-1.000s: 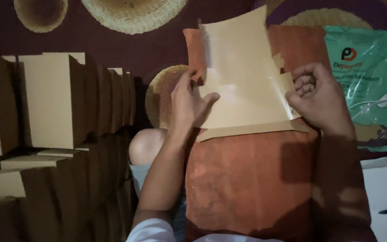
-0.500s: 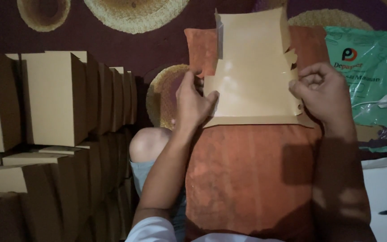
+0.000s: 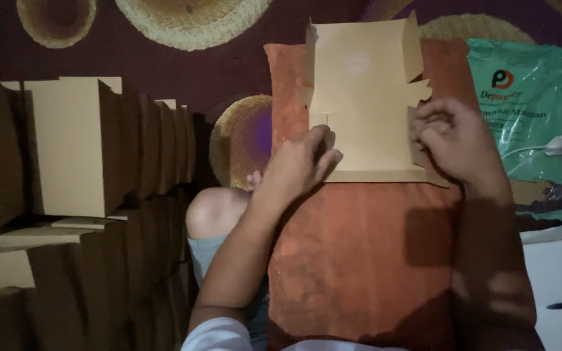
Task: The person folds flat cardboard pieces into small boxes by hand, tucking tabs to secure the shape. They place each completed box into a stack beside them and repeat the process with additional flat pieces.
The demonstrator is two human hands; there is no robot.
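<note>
Stacked brown boxes [image 3: 66,149] stand well left of my left hand [image 3: 297,162]. That hand presses flat on the unfolded cardboard sheet [image 3: 365,84] lying on the orange cushion [image 3: 359,260]. My right hand [image 3: 453,140] pinches the sheet's right flap. A green plastic bag [image 3: 528,97] lies just right.

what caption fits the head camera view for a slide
Both bare hands, left hand and right hand, press a flat tan cardboard box blank onto an orange-brown velvety cushion beside stacked folded cardboard boxes.
</note>
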